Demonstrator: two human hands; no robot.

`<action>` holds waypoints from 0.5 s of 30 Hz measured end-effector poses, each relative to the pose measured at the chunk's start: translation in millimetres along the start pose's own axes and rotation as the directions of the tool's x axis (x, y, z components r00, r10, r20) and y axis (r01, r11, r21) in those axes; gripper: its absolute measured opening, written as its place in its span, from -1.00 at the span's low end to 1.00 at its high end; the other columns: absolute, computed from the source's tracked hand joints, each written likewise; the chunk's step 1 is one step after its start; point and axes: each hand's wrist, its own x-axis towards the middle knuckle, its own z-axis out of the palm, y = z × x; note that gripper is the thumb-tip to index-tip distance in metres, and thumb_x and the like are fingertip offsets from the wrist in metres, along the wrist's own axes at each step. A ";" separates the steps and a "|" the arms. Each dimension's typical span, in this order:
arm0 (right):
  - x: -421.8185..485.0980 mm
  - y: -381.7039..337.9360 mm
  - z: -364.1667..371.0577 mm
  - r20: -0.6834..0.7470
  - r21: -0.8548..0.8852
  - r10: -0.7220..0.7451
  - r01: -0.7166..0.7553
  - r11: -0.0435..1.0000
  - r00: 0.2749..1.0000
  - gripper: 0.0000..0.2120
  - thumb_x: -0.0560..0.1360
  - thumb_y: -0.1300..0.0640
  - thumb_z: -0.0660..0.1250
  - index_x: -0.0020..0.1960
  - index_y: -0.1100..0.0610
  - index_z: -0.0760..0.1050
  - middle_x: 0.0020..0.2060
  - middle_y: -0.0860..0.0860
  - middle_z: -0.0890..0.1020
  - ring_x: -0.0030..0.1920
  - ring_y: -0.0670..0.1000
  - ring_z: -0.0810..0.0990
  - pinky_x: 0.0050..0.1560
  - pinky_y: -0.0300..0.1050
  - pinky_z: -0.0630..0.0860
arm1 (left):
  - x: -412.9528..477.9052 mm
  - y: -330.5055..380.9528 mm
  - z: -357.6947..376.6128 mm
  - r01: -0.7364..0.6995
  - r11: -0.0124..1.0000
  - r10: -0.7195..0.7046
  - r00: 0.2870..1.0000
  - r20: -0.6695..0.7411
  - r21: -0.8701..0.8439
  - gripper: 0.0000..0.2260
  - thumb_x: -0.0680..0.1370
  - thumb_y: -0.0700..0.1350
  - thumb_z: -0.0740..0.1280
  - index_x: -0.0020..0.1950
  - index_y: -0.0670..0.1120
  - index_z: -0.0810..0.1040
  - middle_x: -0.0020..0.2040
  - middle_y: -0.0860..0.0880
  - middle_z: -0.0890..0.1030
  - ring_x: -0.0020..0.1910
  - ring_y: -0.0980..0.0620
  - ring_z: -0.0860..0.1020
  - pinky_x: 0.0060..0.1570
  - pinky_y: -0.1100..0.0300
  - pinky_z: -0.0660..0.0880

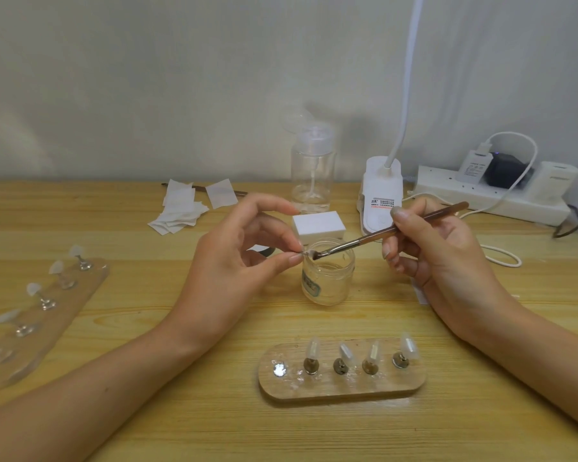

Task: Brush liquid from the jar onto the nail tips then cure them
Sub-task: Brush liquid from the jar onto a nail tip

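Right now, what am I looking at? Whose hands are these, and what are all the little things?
The camera sits on a person's head, looking down at their own hands. The left hand pinches a tiny fake nail tip above a small glass jar. The right hand holds a brush whose bristles touch that tip. On the wooden table, the near board holds four more tips; another board lies at the left. Behind are a pump bottle, a white block, paper wipes, a lamp base and a power strip.
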 end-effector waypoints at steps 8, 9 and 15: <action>-0.1 1.0 -0.8 0.012 -0.004 -0.009 0.009 1.000 1.000 -0.78 0.43 -0.01 0.35 -0.21 0.09 0.38 -0.42 0.04 0.58 -0.42 -0.07 0.50 -0.46 -0.29 0.40 | -0.8 -0.2 0.5 -0.025 1.000 0.025 1.000 0.009 0.011 -0.64 0.48 -0.33 0.48 0.16 0.03 0.53 -0.16 0.04 0.67 -0.05 0.02 0.66 -0.10 -0.12 0.57; -0.1 1.1 -0.9 0.000 0.001 -0.008 0.008 1.000 1.000 -0.79 0.43 -0.01 0.35 -0.21 0.09 0.38 -0.42 0.04 0.57 -0.43 -0.07 0.50 -0.48 -0.29 0.39 | -0.9 -0.3 0.5 -0.027 1.000 0.026 1.000 0.009 0.013 -0.64 0.49 -0.32 0.48 0.16 0.02 0.53 -0.15 0.04 0.67 -0.04 0.02 0.66 -0.10 -0.13 0.57; -0.6 0.0 -0.7 0.021 0.009 -0.029 0.029 1.000 0.999 -0.77 0.43 -0.02 0.36 -0.19 0.10 0.37 -0.42 0.04 0.58 -0.43 -0.07 0.49 -0.52 -0.31 0.34 | -0.6 -1.4 1.2 -0.031 0.999 0.031 0.999 0.010 0.022 -0.64 0.49 -0.32 0.47 0.16 0.04 0.52 -0.15 0.04 0.66 -0.05 0.01 0.65 -0.10 -0.18 0.57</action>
